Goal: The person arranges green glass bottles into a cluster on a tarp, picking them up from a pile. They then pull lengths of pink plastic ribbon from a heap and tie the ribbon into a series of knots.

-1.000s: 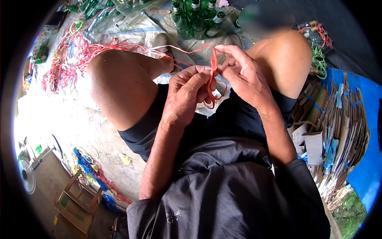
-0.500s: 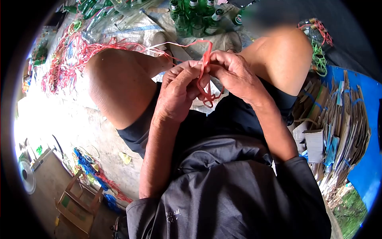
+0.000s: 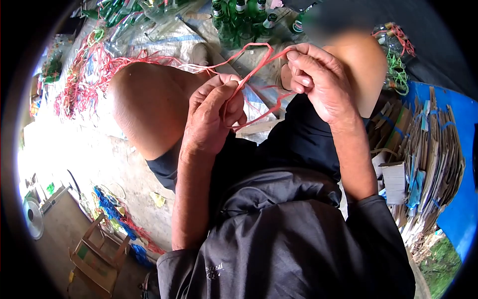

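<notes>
A loop of red plastic string [image 3: 260,64] stretches between my two hands above my lap. My left hand [image 3: 211,112] pinches it between thumb and fingers, and part of the string hangs below that hand. Up and to the right, my right hand [image 3: 321,79] grips the other side of the string with thumb and forefinger, its remaining fingers curled. A tangled heap of red and pink string [image 3: 82,82] lies on the ground at the upper left, and a strand runs from it towards my hands.
Green bottles [image 3: 244,27] stand beyond my feet, with more bottles [image 3: 117,12] lying at the upper left. Stacked flat cardboard [image 3: 430,149] is on the right. A wooden chair [image 3: 99,254] and a fan [image 3: 34,219] are at the lower left.
My hands have moved apart, the right one up and to the right. The bunched red string between them is now drawn out into a wide loop.
</notes>
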Available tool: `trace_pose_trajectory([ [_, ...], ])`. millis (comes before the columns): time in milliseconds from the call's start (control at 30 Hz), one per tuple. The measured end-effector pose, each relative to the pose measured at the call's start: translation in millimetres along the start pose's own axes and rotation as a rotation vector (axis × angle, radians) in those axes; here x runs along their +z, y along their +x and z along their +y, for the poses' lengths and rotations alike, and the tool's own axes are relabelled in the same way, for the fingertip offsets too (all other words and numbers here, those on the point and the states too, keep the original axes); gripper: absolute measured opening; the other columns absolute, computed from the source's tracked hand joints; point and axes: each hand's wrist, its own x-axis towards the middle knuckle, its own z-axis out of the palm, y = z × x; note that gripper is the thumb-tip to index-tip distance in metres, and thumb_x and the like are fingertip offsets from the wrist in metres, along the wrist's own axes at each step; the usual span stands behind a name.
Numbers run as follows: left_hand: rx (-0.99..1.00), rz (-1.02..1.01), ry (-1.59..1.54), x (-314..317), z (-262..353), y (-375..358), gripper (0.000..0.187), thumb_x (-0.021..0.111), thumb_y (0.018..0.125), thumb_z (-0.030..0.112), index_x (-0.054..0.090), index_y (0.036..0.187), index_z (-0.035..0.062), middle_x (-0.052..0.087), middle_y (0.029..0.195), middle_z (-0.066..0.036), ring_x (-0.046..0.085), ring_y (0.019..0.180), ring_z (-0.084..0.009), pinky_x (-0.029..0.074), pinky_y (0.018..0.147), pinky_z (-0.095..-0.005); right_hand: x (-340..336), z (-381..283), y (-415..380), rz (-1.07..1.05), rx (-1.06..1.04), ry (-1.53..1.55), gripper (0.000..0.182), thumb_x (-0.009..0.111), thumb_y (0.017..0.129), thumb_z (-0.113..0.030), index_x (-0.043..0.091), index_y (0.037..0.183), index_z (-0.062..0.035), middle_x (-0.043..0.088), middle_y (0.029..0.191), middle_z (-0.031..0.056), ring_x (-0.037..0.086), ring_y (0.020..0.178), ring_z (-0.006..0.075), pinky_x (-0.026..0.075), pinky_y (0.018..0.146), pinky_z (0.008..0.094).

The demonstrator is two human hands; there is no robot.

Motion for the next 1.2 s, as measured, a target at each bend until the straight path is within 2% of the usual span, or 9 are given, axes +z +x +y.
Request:
trace_pose_trajectory([
  [67,0.013,0.038,0.036,3,3,0,0.017,0.059,0.104,0.018,0.065,0.102,0.0025,0.051,0.068,0.001,0.038,0.053,-0.0076,0.045,0.055,-0.0290,0,-7,-5,0.037,-0.038,-0.032,0.014,0.069,0.102,-0.014,0.074,0.106,-0.0016,0.055,0.077,-0.0053,0.044,0.064,0.0026,0.038,0.055,0.0208],
  [100,0.017,0.065,0.031,6,4,-2,0.017,0.060,0.104,0.019,0.066,0.101,0.0036,0.051,0.067,0.001,0.038,0.051,-0.0072,0.039,0.051,-0.0266,-4,-10,-4,0.031,-0.064,-0.033,0.014,0.070,0.102,-0.013,0.074,0.106,-0.0008,0.054,0.075,-0.0056,0.043,0.063,0.0019,0.036,0.054,0.0199],
  [233,0.037,0.063,0.069,3,8,-3,0.017,0.060,0.104,0.021,0.066,0.101,0.0060,0.048,0.066,0.003,0.035,0.052,-0.0065,0.032,0.050,-0.0247,-8,-22,-12,0.064,-0.149,-0.087,0.012,0.071,0.101,-0.010,0.074,0.105,0.0002,0.056,0.073,-0.0053,0.043,0.060,0.0006,0.035,0.053,0.0195],
  [367,0.049,0.102,0.050,5,16,-7,0.015,0.058,0.105,0.020,0.065,0.103,0.0066,0.049,0.069,0.004,0.035,0.054,-0.0049,0.032,0.050,-0.0230,-8,-33,-20,0.044,-0.228,-0.248,0.012,0.071,0.101,-0.011,0.074,0.105,0.0004,0.058,0.074,-0.0061,0.046,0.063,-0.0002,0.037,0.055,0.0184],
  [467,0.100,0.068,0.062,8,16,-9,0.020,0.050,0.108,0.018,0.062,0.109,0.0010,0.048,0.070,0.005,0.030,0.050,-0.0018,0.027,0.047,-0.0211,-3,-44,-26,0.091,-0.276,-0.381,0.013,0.071,0.101,-0.012,0.074,0.105,0.0000,0.057,0.074,-0.0070,0.048,0.065,-0.0007,0.040,0.057,0.0177],
  [800,0.171,0.230,-0.058,15,12,-13,0.020,0.062,0.106,0.021,0.069,0.111,0.0031,0.062,0.082,0.002,0.049,0.063,-0.0046,0.038,0.056,-0.0217,-12,-49,-38,0.090,-0.282,-0.476,0.014,0.072,0.100,-0.013,0.075,0.104,0.0004,0.057,0.072,-0.0072,0.048,0.064,-0.0004,0.043,0.058,0.0182],
  [900,0.233,0.290,-0.041,19,13,-11,0.017,0.060,0.106,0.019,0.068,0.110,0.0041,0.065,0.081,-0.001,0.040,0.054,-0.0038,0.034,0.055,-0.0223,-8,-52,-44,0.131,-0.301,-0.522,0.014,0.072,0.099,-0.013,0.075,0.103,0.0006,0.059,0.072,-0.0068,0.050,0.065,0.0000,0.043,0.059,0.0187],
  [1000,0.284,0.139,-0.067,11,15,-8,0.016,0.061,0.105,0.018,0.068,0.109,0.0036,0.064,0.079,-0.001,0.036,0.053,-0.0039,0.032,0.054,-0.0236,-12,-54,-49,0.170,-0.324,-0.580,0.014,0.072,0.099,-0.013,0.075,0.101,0.0008,0.061,0.073,-0.0065,0.053,0.068,0.0002,0.043,0.061,0.0189],
  [1200,0.300,0.089,-0.044,22,21,-11,0.014,0.060,0.105,0.015,0.067,0.106,0.0027,0.052,0.069,0.001,0.035,0.055,-0.0068,0.034,0.055,-0.0255,-17,-65,-61,0.186,-0.393,-0.646,0.012,0.073,0.098,-0.011,0.074,0.097,0.0007,0.060,0.075,-0.0079,0.051,0.069,-0.0008,0.042,0.063,0.0183],
])
